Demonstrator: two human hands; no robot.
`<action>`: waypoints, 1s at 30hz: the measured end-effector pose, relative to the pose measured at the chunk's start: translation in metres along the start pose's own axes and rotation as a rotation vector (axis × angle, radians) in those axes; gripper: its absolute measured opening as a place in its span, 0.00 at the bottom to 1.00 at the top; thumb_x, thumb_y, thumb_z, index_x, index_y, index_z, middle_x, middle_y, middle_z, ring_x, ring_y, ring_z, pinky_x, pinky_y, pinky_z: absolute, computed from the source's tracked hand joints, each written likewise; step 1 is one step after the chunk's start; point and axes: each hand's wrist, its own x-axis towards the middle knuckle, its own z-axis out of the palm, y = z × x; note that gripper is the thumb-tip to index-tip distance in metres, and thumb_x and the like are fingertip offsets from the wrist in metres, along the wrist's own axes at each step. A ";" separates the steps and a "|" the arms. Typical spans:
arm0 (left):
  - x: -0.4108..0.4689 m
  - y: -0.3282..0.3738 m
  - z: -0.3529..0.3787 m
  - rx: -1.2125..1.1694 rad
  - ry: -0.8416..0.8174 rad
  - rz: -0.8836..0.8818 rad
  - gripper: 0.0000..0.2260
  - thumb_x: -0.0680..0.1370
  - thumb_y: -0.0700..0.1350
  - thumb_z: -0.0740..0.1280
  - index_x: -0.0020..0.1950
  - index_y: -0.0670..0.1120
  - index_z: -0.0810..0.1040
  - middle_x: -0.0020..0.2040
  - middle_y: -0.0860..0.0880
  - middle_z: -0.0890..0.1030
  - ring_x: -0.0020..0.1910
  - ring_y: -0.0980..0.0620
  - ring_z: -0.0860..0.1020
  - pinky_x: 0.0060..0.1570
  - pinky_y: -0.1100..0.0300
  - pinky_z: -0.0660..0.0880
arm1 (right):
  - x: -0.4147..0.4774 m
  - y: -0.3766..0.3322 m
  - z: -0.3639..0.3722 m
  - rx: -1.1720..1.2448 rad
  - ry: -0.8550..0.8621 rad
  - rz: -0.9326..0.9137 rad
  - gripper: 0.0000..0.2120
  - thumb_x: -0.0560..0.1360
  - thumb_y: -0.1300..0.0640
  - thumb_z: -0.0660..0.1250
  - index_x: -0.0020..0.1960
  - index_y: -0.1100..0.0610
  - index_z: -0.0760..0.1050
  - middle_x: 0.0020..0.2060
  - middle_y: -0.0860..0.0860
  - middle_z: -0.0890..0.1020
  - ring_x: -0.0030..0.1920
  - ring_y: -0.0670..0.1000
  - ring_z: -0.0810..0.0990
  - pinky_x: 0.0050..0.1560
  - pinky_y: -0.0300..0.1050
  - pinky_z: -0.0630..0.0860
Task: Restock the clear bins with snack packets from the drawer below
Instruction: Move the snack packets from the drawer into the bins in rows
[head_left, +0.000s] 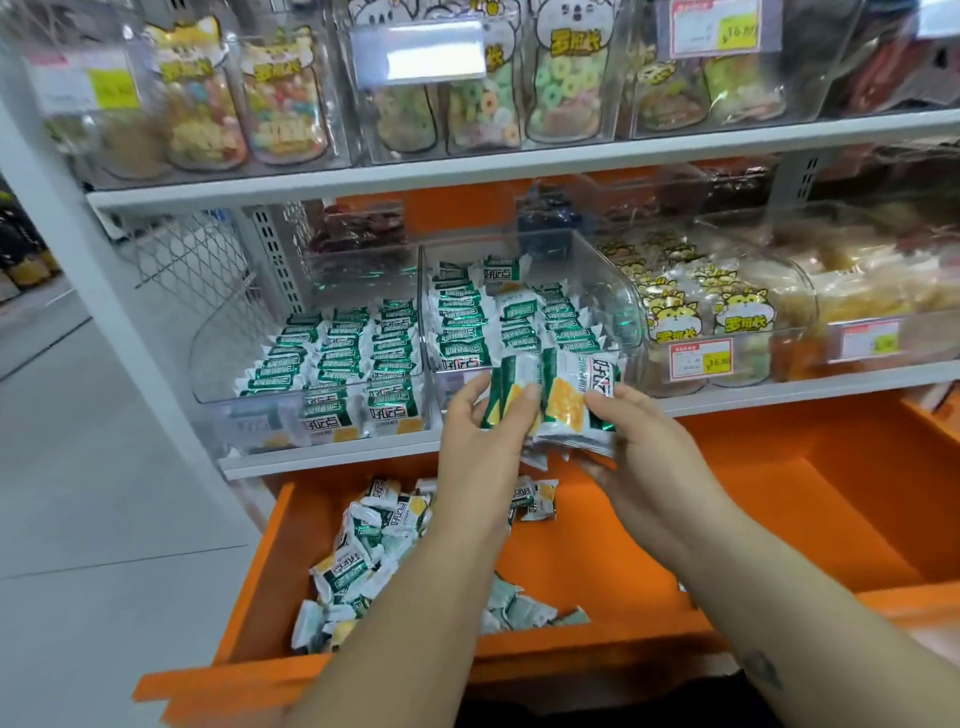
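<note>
A bunch of green-and-white snack packets (563, 402) is held between both hands, just in front of the middle clear bin (618, 312). My left hand (480, 431) grips the packets from the left with its thumb on top. From the right and underneath, my right hand (636, 441) supports them. The middle bin and the left clear bin (218, 353) hold rows of the same packets. Below, the open orange drawer (649, 571) has a loose heap of packets (363, 561) at its left side.
Clear bins to the right hold cat-label packets (711, 312) with price tags (701, 358). The upper shelf (519, 161) carries bins of gummy candy bags. A white shelf upright (93, 249) stands at the left, with grey floor beyond. The drawer's right half shows bare orange bottom.
</note>
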 end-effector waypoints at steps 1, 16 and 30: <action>-0.001 -0.002 0.002 -0.014 -0.003 -0.007 0.23 0.63 0.64 0.73 0.56 0.66 0.71 0.68 0.53 0.71 0.65 0.48 0.74 0.64 0.43 0.71 | 0.001 0.003 0.000 -0.023 0.000 0.002 0.19 0.78 0.58 0.64 0.67 0.58 0.67 0.61 0.55 0.78 0.52 0.50 0.81 0.45 0.44 0.75; 0.002 -0.009 0.002 0.046 -0.106 0.094 0.18 0.68 0.61 0.73 0.54 0.60 0.73 0.56 0.56 0.77 0.56 0.61 0.76 0.56 0.58 0.72 | 0.011 0.007 -0.006 -0.006 -0.279 0.188 0.17 0.69 0.51 0.68 0.56 0.57 0.78 0.49 0.52 0.84 0.47 0.52 0.83 0.61 0.56 0.75; 0.070 0.044 -0.020 0.642 -0.194 0.341 0.06 0.78 0.45 0.66 0.52 0.56 0.76 0.47 0.61 0.79 0.37 0.68 0.77 0.35 0.75 0.71 | 0.074 -0.060 -0.008 -0.956 -0.146 -0.460 0.37 0.65 0.53 0.78 0.67 0.46 0.62 0.50 0.36 0.72 0.45 0.36 0.77 0.44 0.27 0.73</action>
